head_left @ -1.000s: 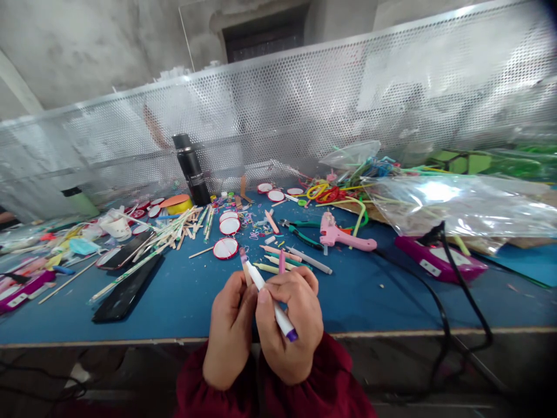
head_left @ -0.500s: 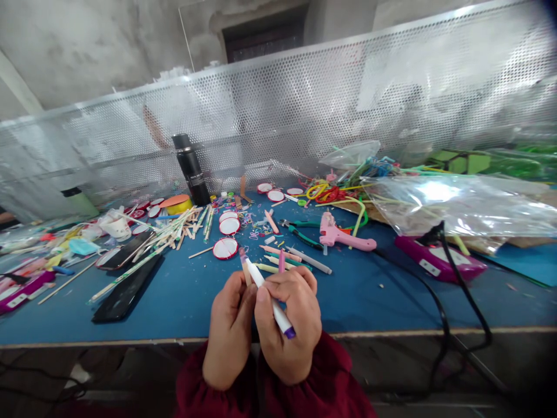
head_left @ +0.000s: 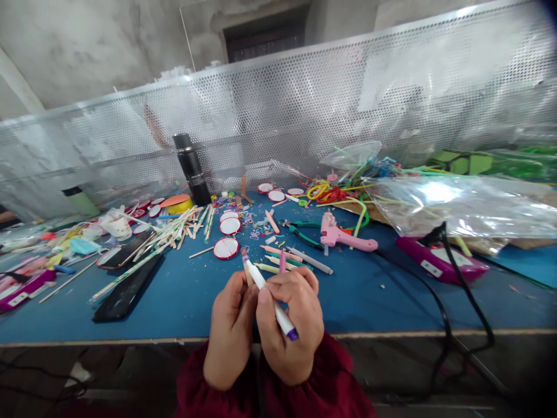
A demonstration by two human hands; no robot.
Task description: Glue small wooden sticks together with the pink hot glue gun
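My left hand (head_left: 228, 334) is closed around a thin wooden craft stick (head_left: 244, 255) whose upper end is coloured pinkish purple. In my right hand (head_left: 298, 325) a white marker (head_left: 257, 275) with a purple end is gripped at a slant. Its tip meets the stick near the coloured end; the exact contact is too small to make out. A pink marker cap (head_left: 282, 262) sticks up beside my right fingers. Beyond both hands lie several pastel markers (head_left: 317, 262) and a white disc with a red rim (head_left: 226, 248).
Pliers (head_left: 302, 233) and a pink glue gun (head_left: 343, 235) lie right of centre. A black bottle (head_left: 191, 171) stands at the back. Wooden sticks (head_left: 180, 225) and a black phone (head_left: 128, 290) are on the left. A purple box (head_left: 444, 260) with black cables sits right, near plastic bags (head_left: 456, 203).
Both hands keep their grips on the stick and the marker. The marker and my right hand have shifted very slightly; the scene is otherwise the same.
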